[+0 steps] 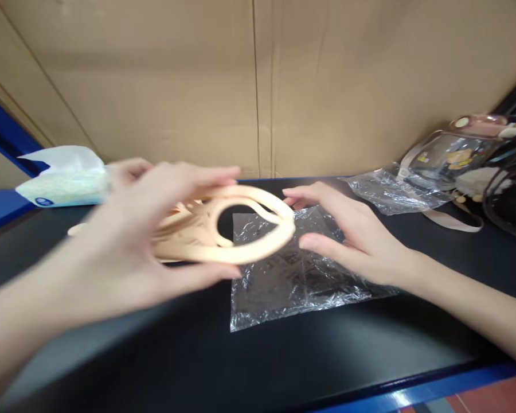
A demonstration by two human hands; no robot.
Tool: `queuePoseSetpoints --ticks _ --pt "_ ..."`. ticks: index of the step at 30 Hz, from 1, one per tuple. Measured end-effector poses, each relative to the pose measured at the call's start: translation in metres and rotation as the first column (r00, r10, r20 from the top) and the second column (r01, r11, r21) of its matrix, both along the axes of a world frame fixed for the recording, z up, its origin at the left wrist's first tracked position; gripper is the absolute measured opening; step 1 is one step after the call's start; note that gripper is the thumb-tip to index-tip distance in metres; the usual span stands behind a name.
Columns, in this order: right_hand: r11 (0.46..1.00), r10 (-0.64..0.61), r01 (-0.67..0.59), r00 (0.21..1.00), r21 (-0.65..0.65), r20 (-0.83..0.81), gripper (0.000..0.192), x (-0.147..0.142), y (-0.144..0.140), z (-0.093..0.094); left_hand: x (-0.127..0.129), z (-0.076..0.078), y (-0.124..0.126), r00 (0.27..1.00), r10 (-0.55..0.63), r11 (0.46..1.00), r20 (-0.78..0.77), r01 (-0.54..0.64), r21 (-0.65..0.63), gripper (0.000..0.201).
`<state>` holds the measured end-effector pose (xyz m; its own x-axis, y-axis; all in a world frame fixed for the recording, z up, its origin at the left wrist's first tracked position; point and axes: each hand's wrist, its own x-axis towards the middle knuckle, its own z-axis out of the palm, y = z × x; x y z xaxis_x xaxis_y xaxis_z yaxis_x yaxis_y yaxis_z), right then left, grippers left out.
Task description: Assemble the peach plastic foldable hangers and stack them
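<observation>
My left hand [155,229] grips a bundle of beige straps [241,229] that form loops, held a little above the black table [284,355]. The hand is blurred. My right hand [352,235] rests with fingers spread on a clear plastic bag [284,287] lying flat on the table, its fingertips close to the strap loops; I cannot tell whether they touch them.
A pack of wet wipes [64,178] lies at the back left. A transparent bag with beige trim and a cartoon print [460,155] sits at the back right on crumpled plastic wrap [387,192]. A cardboard wall [258,80] closes the back. The table's blue front edge [434,390] is near.
</observation>
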<state>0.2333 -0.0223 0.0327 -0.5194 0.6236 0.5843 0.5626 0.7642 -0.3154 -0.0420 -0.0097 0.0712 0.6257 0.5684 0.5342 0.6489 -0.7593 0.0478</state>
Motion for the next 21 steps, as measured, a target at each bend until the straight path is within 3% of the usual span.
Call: queuePoseSetpoints --ticks 3,5,8,21 --pt "0.997 0.055 -0.057 0.997 0.06 0.048 0.073 -0.004 -0.005 0.0 0.025 -0.026 -0.008 0.992 -0.084 0.995 -0.09 0.089 0.053 0.069" --pt "0.996 0.049 -0.06 0.988 0.068 0.149 0.084 -0.007 -0.008 -0.002 0.033 -0.04 -0.01 0.988 -0.12 0.992 -0.1 0.123 0.02 0.067" --pt "0.997 0.066 -0.073 0.961 0.015 0.27 0.083 -0.009 -0.01 -0.003 0.037 -0.054 -0.011 0.988 -0.146 0.989 -0.052 0.144 -0.034 0.067" --pt "0.983 0.033 0.011 0.971 -0.183 0.235 0.081 -0.006 -0.013 -0.002 0.039 -0.061 -0.011 0.993 -0.09 0.987 0.081 0.1 -0.129 0.069"
